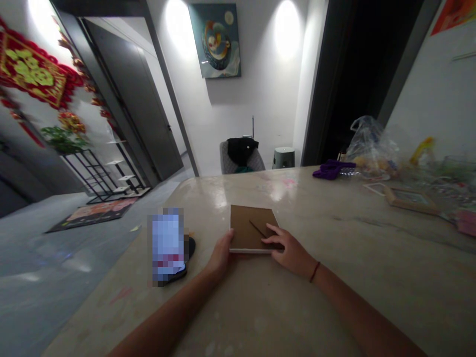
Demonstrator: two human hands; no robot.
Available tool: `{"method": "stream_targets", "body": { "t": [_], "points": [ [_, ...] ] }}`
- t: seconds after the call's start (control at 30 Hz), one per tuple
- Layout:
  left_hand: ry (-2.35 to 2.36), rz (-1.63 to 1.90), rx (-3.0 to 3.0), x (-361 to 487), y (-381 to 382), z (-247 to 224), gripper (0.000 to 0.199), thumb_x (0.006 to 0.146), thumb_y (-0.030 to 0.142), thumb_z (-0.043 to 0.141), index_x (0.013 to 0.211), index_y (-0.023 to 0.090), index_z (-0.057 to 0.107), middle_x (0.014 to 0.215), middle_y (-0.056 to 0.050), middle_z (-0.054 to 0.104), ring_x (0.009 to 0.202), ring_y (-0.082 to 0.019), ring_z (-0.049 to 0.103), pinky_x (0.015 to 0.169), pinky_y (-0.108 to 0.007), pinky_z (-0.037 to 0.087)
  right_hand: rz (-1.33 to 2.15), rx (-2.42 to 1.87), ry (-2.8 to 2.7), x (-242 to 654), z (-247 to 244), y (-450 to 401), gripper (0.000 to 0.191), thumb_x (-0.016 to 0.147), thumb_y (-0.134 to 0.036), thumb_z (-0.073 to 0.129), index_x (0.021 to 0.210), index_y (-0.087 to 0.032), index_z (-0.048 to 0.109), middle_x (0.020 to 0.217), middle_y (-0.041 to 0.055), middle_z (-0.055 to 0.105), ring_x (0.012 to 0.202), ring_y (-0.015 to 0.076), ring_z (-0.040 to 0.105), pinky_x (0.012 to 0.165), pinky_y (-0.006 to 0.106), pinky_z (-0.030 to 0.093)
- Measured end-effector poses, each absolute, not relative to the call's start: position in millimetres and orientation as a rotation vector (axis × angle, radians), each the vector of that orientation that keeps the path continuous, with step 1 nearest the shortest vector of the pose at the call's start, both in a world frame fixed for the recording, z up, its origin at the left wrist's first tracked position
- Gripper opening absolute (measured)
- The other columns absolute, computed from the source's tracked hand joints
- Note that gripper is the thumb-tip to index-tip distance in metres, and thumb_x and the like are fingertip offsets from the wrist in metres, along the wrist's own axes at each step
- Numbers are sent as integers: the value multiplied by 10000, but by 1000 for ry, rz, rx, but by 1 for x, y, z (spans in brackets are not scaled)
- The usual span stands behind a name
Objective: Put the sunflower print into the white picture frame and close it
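Observation:
A flat rectangular picture frame, seen from its brown back with white edges, is at the near middle of the table. A thin dark strip runs slantwise across that back; I cannot make out whether it is a slot or a loose piece. My left hand grips the left edge, thumb on the side and its other fingers hidden. My right hand holds the near right corner, with fingertips on the brown back by the lower end of the strip and the thumb at the near edge.
A phone, its screen lit and blurred out, stands propped on the left of the table. On the right are a purple cloth, a clear plastic bag and a wooden frame. A chair stands behind the far edge.

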State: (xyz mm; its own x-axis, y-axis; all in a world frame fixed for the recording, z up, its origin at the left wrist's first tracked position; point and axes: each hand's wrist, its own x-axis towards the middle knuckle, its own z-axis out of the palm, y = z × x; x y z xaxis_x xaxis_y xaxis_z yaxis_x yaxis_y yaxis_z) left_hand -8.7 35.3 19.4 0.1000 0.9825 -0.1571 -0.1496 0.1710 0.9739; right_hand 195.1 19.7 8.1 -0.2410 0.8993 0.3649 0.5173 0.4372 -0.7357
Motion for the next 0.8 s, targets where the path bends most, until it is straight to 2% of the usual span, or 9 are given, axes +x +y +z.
{"method": "stream_targets", "body": {
  "t": [0.07,0.1,0.13,0.2,0.27,0.43,0.6,0.8],
  "points": [
    [1188,1106,1164,-7,32,21,426,792,443,421,975,113,619,929,-97,687,860,-265,620,707,-387,519,642,-1275,-1815,196,9,22,271,680,-130,495,840,-227,691,1282,68,490,1160,221,464,994,419,342],
    [1209,1103,1254,-7,30,22,405,781,441,439,935,122,636,934,-90,689,893,-261,611,764,-385,504,622,-1309,-1773,195,8,22,242,706,-171,501,858,-221,682,1258,74,510,1148,222,472,989,419,345],
    [1217,1093,1337,-6,28,23,385,770,438,458,902,131,648,938,-80,690,923,-257,602,818,-382,482,578,-1336,-1735,194,7,23,248,719,-213,518,921,-218,662,1227,82,532,1131,224,483,980,420,352],
    [1162,1002,1396,-5,26,25,382,764,444,459,896,141,650,921,-61,696,913,-252,609,845,-383,465,451,-1379,-1690,191,5,24,380,717,-270,561,1092,-211,580,1151,97,576,1075,234,512,944,428,380],
    [1097,902,1340,-4,25,26,394,759,451,468,944,145,633,903,-58,698,858,-246,628,786,-378,485,336,-1408,-1703,190,3,24,440,731,-266,552,1165,-199,524,1085,105,602,1015,242,533,905,434,403],
    [950,918,1150,-6,34,18,416,730,407,573,1068,166,555,893,-63,677,724,-175,640,635,-281,489,190,-1374,-1876,197,4,25,338,756,-204,487,1078,-204,591,1017,97,613,968,245,532,862,429,422],
    [1021,938,1146,-7,39,13,348,723,380,587,978,144,581,672,-16,639,519,-103,579,491,-204,439,56,-1334,-1974,206,6,27,305,765,-183,484,1032,-226,626,997,86,603,940,228,534,831,402,442],
    [1095,892,1237,-4,38,14,296,718,374,565,880,132,619,629,-18,637,504,-114,590,479,-209,448,-111,-1334,-2023,207,0,30,293,797,-175,469,1047,-186,621,1003,100,601,939,223,531,816,393,461]
  ]
}}
